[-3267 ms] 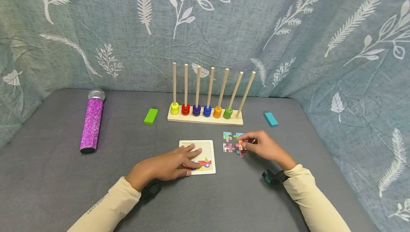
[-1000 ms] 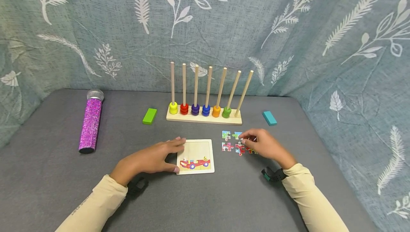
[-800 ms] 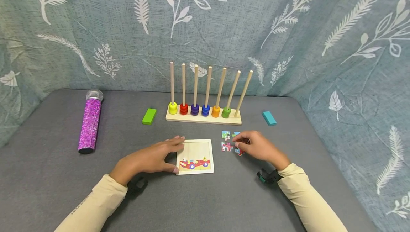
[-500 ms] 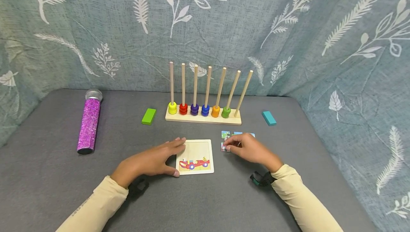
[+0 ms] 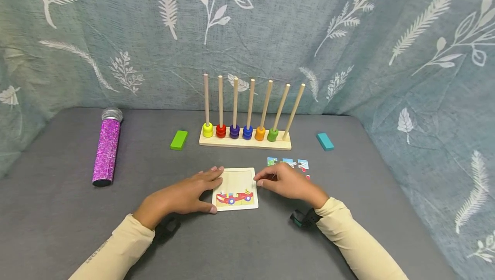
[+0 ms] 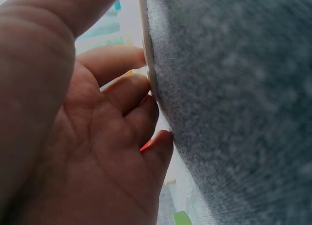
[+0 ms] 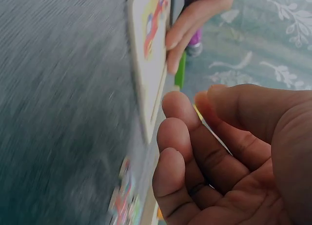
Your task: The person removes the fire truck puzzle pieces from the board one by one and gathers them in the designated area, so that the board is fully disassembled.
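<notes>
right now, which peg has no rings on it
The rightmost peg in the head view, past the green rings; the other six all carry coloured rings.

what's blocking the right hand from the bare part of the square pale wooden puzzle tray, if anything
Nothing visible but the right rim of the square pale wooden puzzle tray; the right hand is just beside it. The left hand is at the opposite edge, not between.

Pale tray with red-and-blue car picture, sparkly purple microphone, grey tabletop, white-leafed teal cloth
</notes>
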Tool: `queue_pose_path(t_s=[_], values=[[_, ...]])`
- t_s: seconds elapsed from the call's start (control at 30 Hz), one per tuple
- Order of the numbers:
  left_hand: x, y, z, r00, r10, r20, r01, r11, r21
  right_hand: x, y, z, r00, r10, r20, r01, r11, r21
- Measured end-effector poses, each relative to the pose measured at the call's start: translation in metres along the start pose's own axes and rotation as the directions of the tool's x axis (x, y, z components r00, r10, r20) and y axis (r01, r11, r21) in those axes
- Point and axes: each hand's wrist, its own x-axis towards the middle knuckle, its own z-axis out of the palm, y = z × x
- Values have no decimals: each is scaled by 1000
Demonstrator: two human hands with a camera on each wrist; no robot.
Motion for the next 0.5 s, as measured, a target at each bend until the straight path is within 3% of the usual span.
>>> queue_pose_path(t_s=[0.4, 0.5], values=[[1, -2, -2, 1000, -12, -7, 12, 1000, -10, 18, -25, 19, 995, -21, 100, 5, 988, 157], [2, -3, -2, 1000, -7, -6, 7, 1000, -15, 22, -26, 25, 991, -49, 125, 30, 988, 153]])
